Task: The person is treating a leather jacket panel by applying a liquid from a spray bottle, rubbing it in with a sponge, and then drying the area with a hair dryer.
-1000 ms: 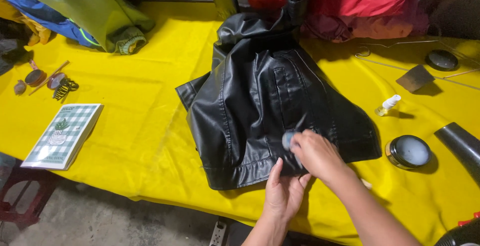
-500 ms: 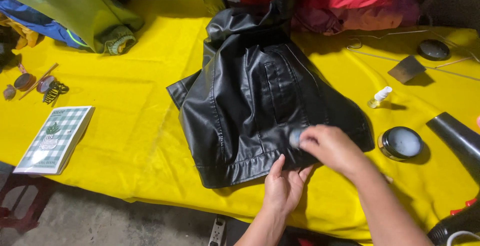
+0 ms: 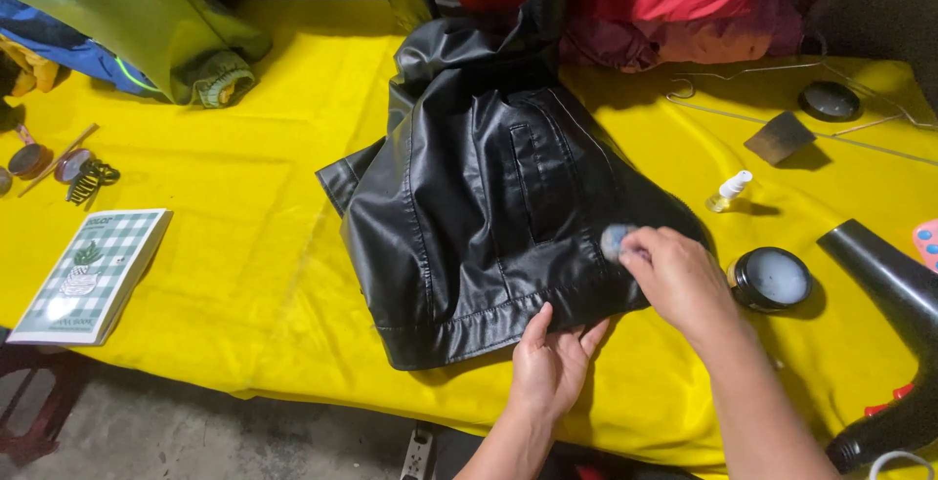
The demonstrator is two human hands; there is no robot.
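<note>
My right hand (image 3: 684,280) pinches a small grey pad (image 3: 616,241) against the black leather jacket (image 3: 489,216), which lies spread on the yellow table cover (image 3: 244,275); my left hand (image 3: 552,368), fingers flat and together, pins the jacket's hem. Right of the jacket, an open round tin (image 3: 772,279) holds pale paste. I judge an elbow swing could knock it, smearing the cloth.

Garment care workshop (jackets (image 3: 508,206) piled, hairdryer (image 3: 884,343), yellow table (image 3: 244,177))
</note>
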